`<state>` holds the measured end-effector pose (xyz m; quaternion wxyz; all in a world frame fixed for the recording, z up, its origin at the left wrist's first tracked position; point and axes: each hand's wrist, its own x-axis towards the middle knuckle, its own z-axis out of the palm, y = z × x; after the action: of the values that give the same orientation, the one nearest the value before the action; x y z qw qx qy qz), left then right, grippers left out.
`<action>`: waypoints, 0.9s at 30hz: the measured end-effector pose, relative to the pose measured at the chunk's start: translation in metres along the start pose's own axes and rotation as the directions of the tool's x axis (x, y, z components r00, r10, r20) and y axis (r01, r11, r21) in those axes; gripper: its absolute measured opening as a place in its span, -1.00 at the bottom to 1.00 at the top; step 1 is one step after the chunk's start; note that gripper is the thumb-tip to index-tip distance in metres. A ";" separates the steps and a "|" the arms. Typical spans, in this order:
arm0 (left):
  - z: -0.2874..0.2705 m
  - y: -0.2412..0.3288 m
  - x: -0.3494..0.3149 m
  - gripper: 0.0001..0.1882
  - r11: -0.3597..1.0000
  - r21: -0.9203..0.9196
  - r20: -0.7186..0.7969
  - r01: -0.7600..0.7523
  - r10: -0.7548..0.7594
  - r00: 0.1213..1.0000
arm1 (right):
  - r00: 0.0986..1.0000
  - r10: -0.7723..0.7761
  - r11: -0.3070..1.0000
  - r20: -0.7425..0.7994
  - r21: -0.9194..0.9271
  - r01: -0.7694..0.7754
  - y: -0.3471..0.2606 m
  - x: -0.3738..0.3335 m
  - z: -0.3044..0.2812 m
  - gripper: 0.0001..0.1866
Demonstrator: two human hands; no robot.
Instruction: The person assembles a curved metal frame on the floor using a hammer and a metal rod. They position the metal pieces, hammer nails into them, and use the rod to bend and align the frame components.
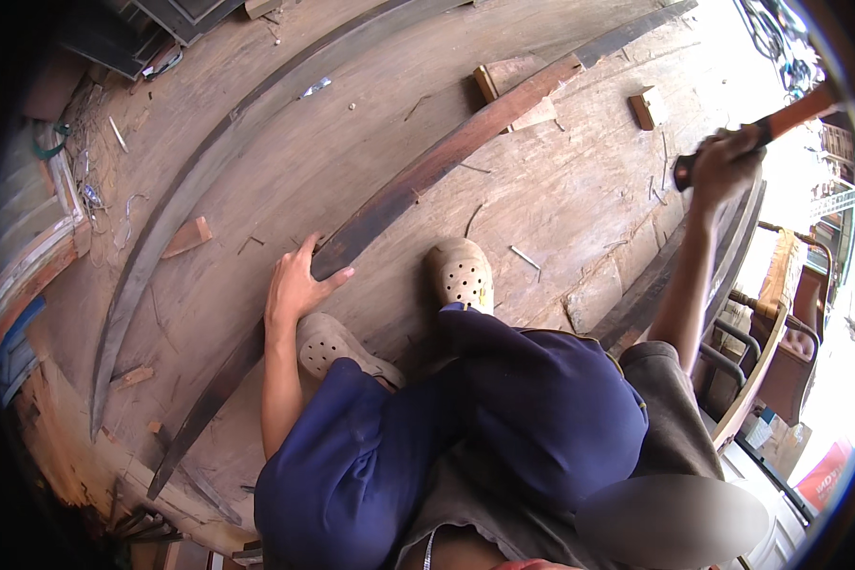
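Wide wooden boards (pixel 541 190) fill the ground, with 2 small wood blocks (pixel 646 107) lying on them. The left hand (pixel 294 285) presses flat, fingers spread, on a long dark plank (pixel 418 180) beside 2 beige clogs (pixel 461 275). The right hand (pixel 727 166), raised, is closed around a tool handle (pixel 788 114).

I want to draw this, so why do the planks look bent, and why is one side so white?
In the head view, the fisheye lens curves the straight plank; sunlight washes out the right side near the right hand and its tool; the corners go black.
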<state>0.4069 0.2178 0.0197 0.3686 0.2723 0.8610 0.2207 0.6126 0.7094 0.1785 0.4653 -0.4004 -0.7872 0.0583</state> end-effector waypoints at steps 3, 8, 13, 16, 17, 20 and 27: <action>0.008 0.003 0.006 -0.06 0.999 -0.022 -0.007 -0.023 0.023 1.000 | 0.764 0.420 0.901 0.490 -0.328 -0.285 0.019 -0.099 0.035 -0.61; 0.008 0.001 0.005 -0.05 0.998 0.033 -0.049 -0.053 0.055 0.997 | 0.302 0.659 0.706 0.689 -0.427 -0.565 0.034 -0.133 -0.008 -0.60; 0.004 0.004 0.004 -0.04 1.000 0.001 0.009 -0.029 0.029 1.000 | 0.626 0.555 0.831 0.548 -0.336 -0.443 -0.025 -0.071 -0.044 -0.62; -0.006 -0.002 0.000 -0.05 1.000 -0.019 -0.015 -0.011 0.010 1.000 | 0.872 0.345 0.938 0.347 -0.100 -0.331 -0.045 -0.009 -0.048 -0.60; -0.001 -0.001 0.001 -0.05 0.999 -0.047 -0.011 -0.011 0.010 1.000 | 0.937 0.267 0.962 0.225 -0.005 -0.273 -0.066 0.014 -0.050 -0.61; 0.000 0.000 -0.001 -0.05 0.999 -0.039 -0.008 0.005 -0.006 1.000 | 0.975 0.217 0.958 0.042 0.184 -0.221 -0.070 0.029 -0.026 -0.65; 0.010 0.009 0.004 -0.04 0.997 -0.070 0.039 -0.042 0.045 0.998 | 0.646 0.517 0.846 0.561 -0.450 -0.286 0.033 -0.131 0.047 -0.57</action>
<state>0.4150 0.2290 0.0165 0.3902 0.2825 0.8390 0.2530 0.6274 0.6554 0.0468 0.0573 -0.5894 -0.7875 0.1708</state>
